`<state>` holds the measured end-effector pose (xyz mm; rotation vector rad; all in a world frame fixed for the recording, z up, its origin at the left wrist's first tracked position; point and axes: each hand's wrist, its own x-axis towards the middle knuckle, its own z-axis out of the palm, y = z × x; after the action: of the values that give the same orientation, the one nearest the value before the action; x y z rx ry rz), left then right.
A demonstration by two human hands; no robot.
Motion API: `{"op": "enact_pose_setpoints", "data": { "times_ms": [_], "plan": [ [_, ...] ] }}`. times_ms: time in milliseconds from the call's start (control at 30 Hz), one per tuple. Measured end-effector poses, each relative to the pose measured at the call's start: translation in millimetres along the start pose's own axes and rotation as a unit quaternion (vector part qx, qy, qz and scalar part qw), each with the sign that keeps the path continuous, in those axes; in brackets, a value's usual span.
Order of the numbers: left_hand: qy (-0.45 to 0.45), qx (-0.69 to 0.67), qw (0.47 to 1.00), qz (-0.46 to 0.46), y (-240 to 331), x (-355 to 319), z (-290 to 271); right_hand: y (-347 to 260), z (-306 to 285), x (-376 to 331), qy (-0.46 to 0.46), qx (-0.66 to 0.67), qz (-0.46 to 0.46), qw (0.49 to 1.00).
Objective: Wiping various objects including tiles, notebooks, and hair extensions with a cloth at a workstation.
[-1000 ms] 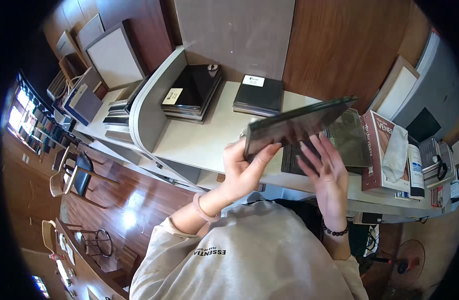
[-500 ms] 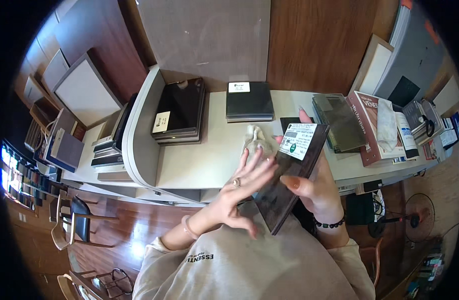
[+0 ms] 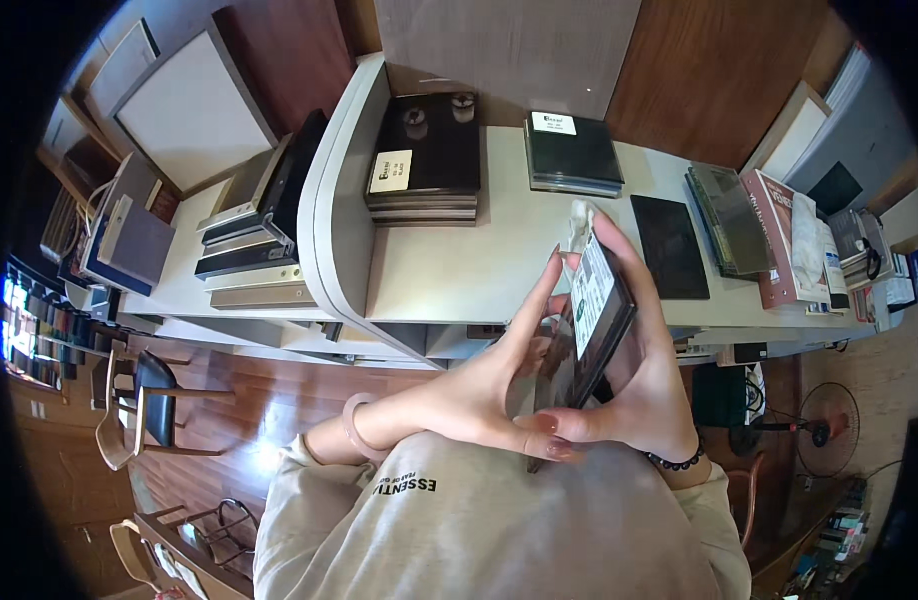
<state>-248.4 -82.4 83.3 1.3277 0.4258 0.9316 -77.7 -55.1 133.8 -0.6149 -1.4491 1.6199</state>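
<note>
Nearest the camera, both hands hold a dark sample tile upright and tilted, close to the chest over the front edge of the surface. The right hand has its grip closed around the tile's right edge and lower corner, thumb across the bottom. The left hand lies along the tile's left face with fingers extended, touching it; whether it actually clamps the tile cannot be told. A white rectangular label with dark print sits on the tile's upper face. A small pale cloth or wrapper shows just above the tile's top edge (its nature is unclear).

Beyond the hands lies a pale grey surface with a curved raised divider. A single black tile lies flat on it to the right. Further right lies a stack of greenish tiles, then a red-covered book. At the back stand two stacks of dark tiles: the left stack bears a white label at its front left corner, the middle stack a white label at its back left corner.

Left of the divider lie several flat boards. The floor is reddish wood; a fan stands lower right.
</note>
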Motion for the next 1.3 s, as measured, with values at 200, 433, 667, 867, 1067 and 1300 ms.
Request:
{"op": "enact_pose_setpoints", "data": {
  "times_ms": [200,433,667,867,1067,1300],
  "plan": [
    [-0.03,0.031,0.999,-0.01,9.1,-22.4,0.9,-1.6,4.5,-8.6,-0.097,-0.103,-0.003,0.99],
    [-0.018,0.121,0.992,0.019,13.9,-36.0,-2.7,-14.8,17.3,-10.0,-0.115,-0.1,-0.032,0.988],
    [-0.021,0.12,0.992,0.014,14.3,-40.4,-2.5,-16.5,20.9,-14.5,-0.125,-0.128,-0.03,0.983],
    [-0.024,0.117,0.993,0.02,10.8,-35.4,-2.9,-11.7,18.0,-12.8,-0.093,-0.137,-0.011,0.986],
    [-0.057,-0.232,0.97,-0.044,-18.8,-24.8,-16.1,11.0,-7.8,5.4,0.039,-0.115,0.061,0.991],
    [-0.028,-0.456,0.889,0.041,-23.7,0.4,-7.4,77.3,-80.8,38.2,0.091,-0.69,-0.187,0.694]
  ]
}}
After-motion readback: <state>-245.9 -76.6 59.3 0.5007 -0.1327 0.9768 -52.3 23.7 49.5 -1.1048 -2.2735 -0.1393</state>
